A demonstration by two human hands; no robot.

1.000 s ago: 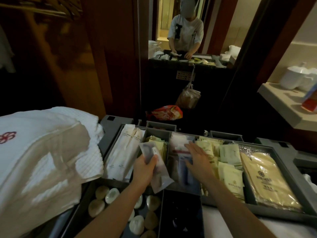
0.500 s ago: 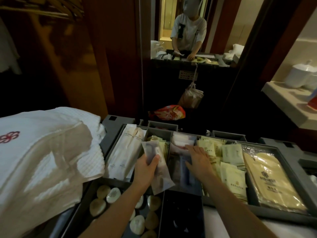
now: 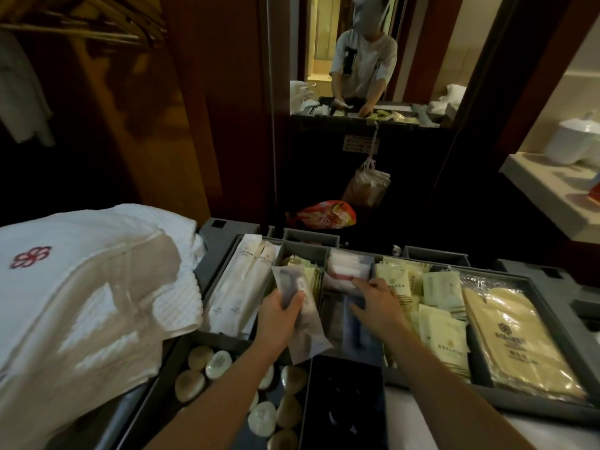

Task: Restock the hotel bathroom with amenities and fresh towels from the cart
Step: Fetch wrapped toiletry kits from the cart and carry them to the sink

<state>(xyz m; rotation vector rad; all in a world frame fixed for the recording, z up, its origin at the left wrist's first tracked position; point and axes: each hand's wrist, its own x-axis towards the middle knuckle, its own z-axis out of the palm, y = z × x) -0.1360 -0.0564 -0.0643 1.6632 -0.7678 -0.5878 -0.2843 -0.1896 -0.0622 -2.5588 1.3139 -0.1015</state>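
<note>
Left hand [image 3: 279, 316] grips one long clear plastic sachet [image 3: 306, 336] above the grey plastic cart tray [image 3: 552, 306]; right hand [image 3: 378, 306] lies with fingers spread flat on crinkly clear packets [image 3: 344, 271] in the middle compartment. Two long white paper sleeves [image 3: 237, 287] fill the leftmost compartment, at least eight smooth oval soaps [image 3: 190, 386] the near bin, and one folded white waffle-weave towel [image 3: 91, 303] lies beside the tray at left.
</note>
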